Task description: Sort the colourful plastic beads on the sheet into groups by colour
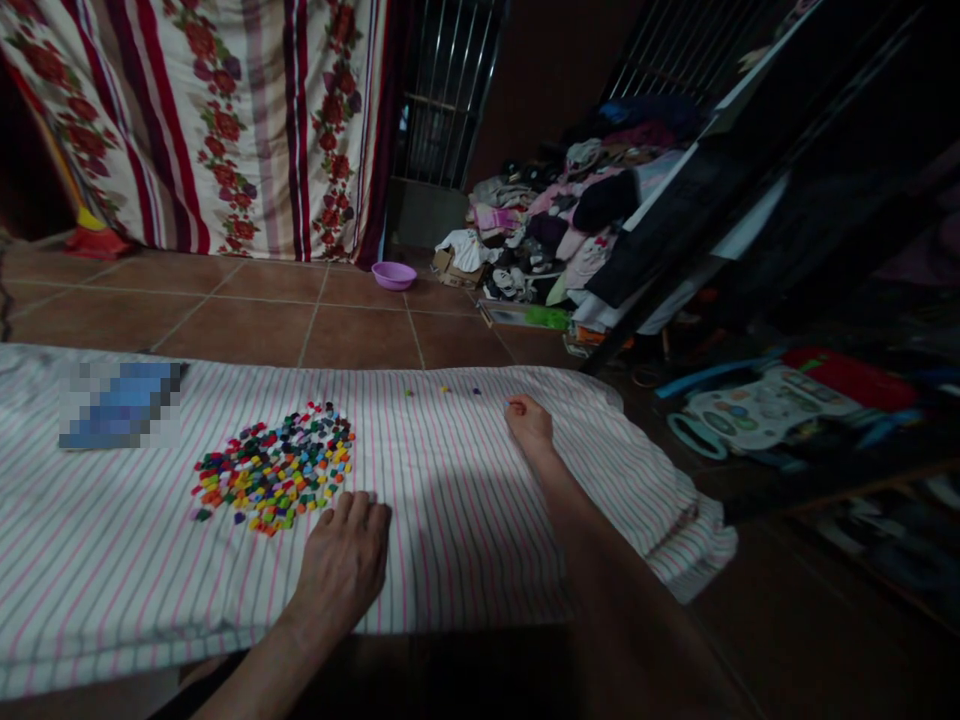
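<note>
A heap of small coloured pieces (281, 465) is spread on the striped cloth (450, 540). My left hand (349, 545) lies palm down on the cloth at the heap's lower right edge, fingers bent and close together; what may be under them is hidden. Near the cloth's far edge, a green piece (409, 393), a yellow piece (445, 389) and a dark blue piece (476, 391) sit apart in a row. My right hand (529, 420) is just right of the dark blue piece, fingertips pinched together; anything between them is too small to make out.
A blurred blue item (124, 405) lies on the cloth at the left. Beyond the cloth, a purple basin (394, 275) stands on the tiled floor, near a pile of clothes (562, 215). A toy panel (750, 410) is at the right, under a dark slanted frame.
</note>
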### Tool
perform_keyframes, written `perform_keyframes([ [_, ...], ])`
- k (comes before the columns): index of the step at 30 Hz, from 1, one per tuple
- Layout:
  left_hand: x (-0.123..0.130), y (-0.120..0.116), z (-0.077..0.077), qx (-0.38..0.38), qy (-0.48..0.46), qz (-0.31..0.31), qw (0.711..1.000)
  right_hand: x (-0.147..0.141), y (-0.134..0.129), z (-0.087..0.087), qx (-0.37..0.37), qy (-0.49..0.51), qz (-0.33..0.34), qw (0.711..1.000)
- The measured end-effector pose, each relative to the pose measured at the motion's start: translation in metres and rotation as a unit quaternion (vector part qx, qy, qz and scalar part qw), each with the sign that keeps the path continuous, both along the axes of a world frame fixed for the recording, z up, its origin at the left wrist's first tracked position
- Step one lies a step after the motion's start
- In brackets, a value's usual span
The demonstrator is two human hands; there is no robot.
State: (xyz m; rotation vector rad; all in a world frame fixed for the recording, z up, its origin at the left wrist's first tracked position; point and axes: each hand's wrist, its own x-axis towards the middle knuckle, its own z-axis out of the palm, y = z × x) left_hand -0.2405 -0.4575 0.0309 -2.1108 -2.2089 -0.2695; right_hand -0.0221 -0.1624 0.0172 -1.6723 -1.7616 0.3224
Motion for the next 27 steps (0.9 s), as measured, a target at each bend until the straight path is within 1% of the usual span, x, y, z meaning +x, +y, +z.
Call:
perform_keyframes([
  [2,0.000,0.000,-0.003,0.015,0.007,-0.001,1.000,0.004,0.012,-0.001,-0.004,-0.021,-0.013,1.000],
  [5,-0.001,0.001,-0.007,0.033,0.011,-0.014,0.999,0.004,0.027,-0.003,-0.001,-0.052,-0.019,0.998],
  [10,0.003,0.004,-0.014,0.064,0.010,0.003,0.998,0.001,0.050,-0.008,0.008,-0.094,-0.006,0.996],
  [13,0.005,0.005,-0.018,0.086,0.007,0.010,0.996,0.003,0.059,-0.012,0.014,-0.119,0.010,0.993],
  [18,0.003,0.005,-0.022,0.095,0.007,0.000,0.995,0.008,0.065,-0.015,0.027,-0.145,0.029,0.989],
  [22,0.003,0.005,-0.021,0.070,0.003,0.005,0.998,0.008,0.065,-0.015,0.036,-0.155,0.033,0.987],
  [27,0.006,0.005,-0.018,0.040,-0.004,0.020,0.999,0.006,0.065,-0.013,0.022,-0.178,0.022,0.984],
])
